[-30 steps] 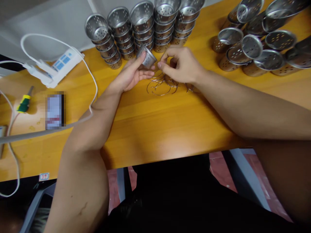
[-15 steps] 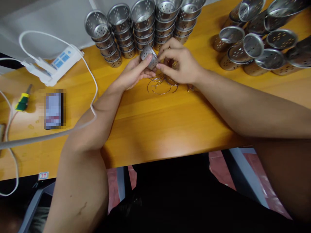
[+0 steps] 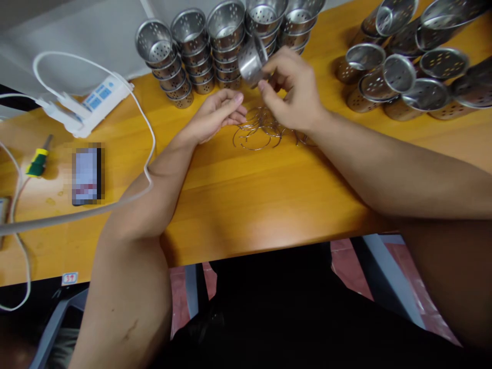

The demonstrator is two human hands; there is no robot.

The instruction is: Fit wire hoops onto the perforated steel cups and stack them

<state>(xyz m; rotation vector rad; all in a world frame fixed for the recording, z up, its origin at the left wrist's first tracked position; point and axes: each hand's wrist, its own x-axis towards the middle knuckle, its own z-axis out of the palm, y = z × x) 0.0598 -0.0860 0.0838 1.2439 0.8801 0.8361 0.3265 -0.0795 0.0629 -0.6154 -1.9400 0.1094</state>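
Observation:
My right hand (image 3: 290,87) grips a perforated metal cup (image 3: 251,60) by its rim, fingers pinched on its right side. The cup is tilted and raised in front of the stacked perforated cups (image 3: 226,31). My left hand (image 3: 221,114) holds nothing; its thumb and fingers are apart, a little below and left of the held cup. On the table between and under the hands lie several thin metal wire rings (image 3: 257,136), partly hidden by my right hand.
More perforated cups (image 3: 400,74) stand at the far right. A white power strip (image 3: 102,100) with plugged-in cables lies at the left, one cable crossing above my left forearm. A phone (image 3: 86,174) and a yellow-green screwdriver (image 3: 37,161) lie on the wooden table (image 3: 238,205).
The cup has left my left hand and moved up and to the right in my right hand. My left hand has stayed in nearly the same place, now without the cup.

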